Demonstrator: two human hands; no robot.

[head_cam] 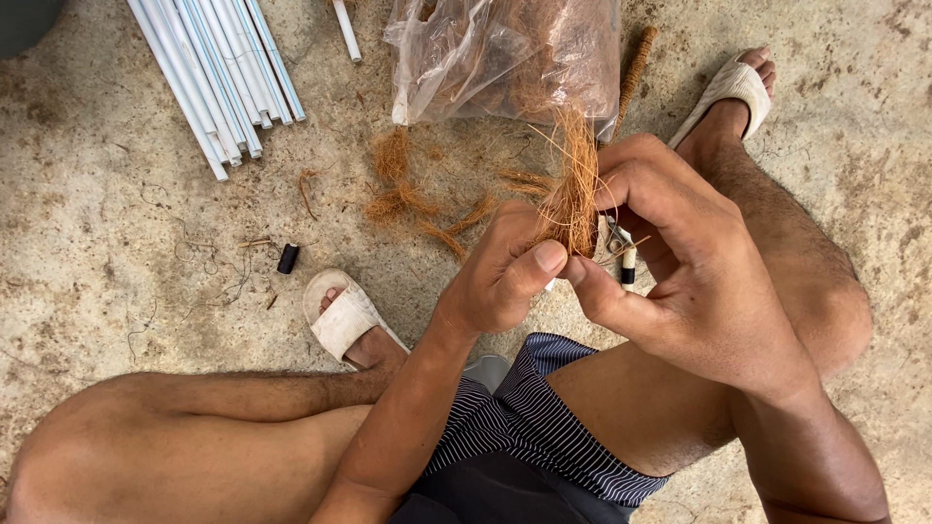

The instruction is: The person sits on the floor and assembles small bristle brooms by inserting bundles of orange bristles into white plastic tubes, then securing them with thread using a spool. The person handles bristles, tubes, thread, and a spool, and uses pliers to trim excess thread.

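Left hand [505,277] and right hand [670,262] pinching coir tuft [573,189], perhaps hiding a stick

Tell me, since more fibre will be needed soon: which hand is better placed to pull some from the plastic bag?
Probably the right hand: it sits nearer the plastic bag. Both hands pinch the coir fibre tuft, the left hand from below.

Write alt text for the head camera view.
Both hands, left hand and right hand, pinch a tuft of brown coconut fibre above the person's knees. On the concrete floor lie white pipes and a clear plastic bag of fibre.
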